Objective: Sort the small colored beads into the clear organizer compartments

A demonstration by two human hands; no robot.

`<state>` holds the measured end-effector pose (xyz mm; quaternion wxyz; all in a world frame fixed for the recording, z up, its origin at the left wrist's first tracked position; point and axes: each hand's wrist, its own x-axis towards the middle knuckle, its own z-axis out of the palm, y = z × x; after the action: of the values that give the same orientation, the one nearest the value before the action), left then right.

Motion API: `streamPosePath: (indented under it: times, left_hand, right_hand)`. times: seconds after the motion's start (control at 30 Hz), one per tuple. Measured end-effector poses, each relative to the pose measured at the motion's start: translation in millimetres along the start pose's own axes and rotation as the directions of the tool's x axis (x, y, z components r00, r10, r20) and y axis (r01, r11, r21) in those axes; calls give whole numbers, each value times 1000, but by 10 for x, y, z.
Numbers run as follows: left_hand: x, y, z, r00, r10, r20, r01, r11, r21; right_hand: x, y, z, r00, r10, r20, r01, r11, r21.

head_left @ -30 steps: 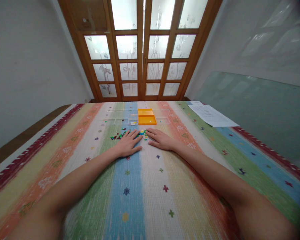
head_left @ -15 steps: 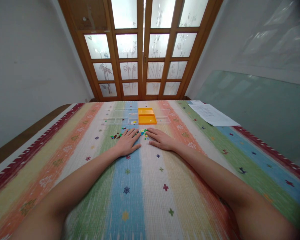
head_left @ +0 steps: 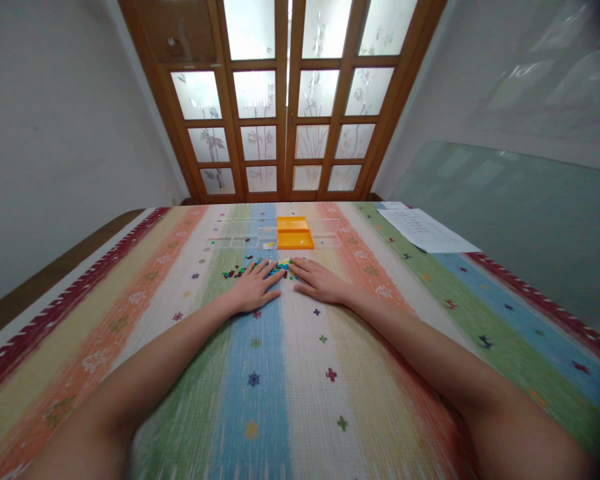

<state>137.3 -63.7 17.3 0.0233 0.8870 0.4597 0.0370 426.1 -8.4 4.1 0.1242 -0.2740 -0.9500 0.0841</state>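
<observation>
Wooden lattice doors (head_left: 282, 120) with patterned frosted panes stand beyond a table covered by a striped multicoloured cloth (head_left: 305, 373). Clear plastic compartment trays (head_left: 233, 244) lie near its far edge, a white paper sheet (head_left: 427, 231) well to their right. My left hand (head_left: 253, 290) rests palm down, fingers spread; my right hand (head_left: 325, 283) lies likewise, fingers extended, thumb apart. An open orange plastic box (head_left: 295, 240) sits among the trays. Tiny red, green, blue and yellow pieces (head_left: 231, 273) lie scattered at my fingertips, between both hands and left of the left; whether any sit under my palms, I cannot tell.
</observation>
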Motion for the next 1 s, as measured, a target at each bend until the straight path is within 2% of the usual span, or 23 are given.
streamPosePath:
  times: [0.27, 0.43, 0.6, 0.83, 1.0]
  left_hand:
    - [-56, -150, -65, 999, -45, -6, 45, 999, -17]
    - [-74, -440, -66, 984, -177, -23, 177, 984, -27]
    - [-139, -693, 4, 981, -192, 31, 193, 980, -43]
    - [-123, -657, 42, 983, -186, -8, 186, 982, -30]
    - [-114, -667, 35, 987, -162, -13, 162, 986, -37]
  right_hand:
    - [15, -61, -23, 1000, 0, 5, 0, 1000, -8]
    - [79, -192, -26, 999, -39, 35, 39, 999, -1]
    - [237, -300, 26, 996, -64, 57, 64, 998, 1]
    - [341, -286, 73, 997, 14, 81, -11, 999, -30]
    - [333, -274, 70, 997, -27, 68, 29, 999, -21]
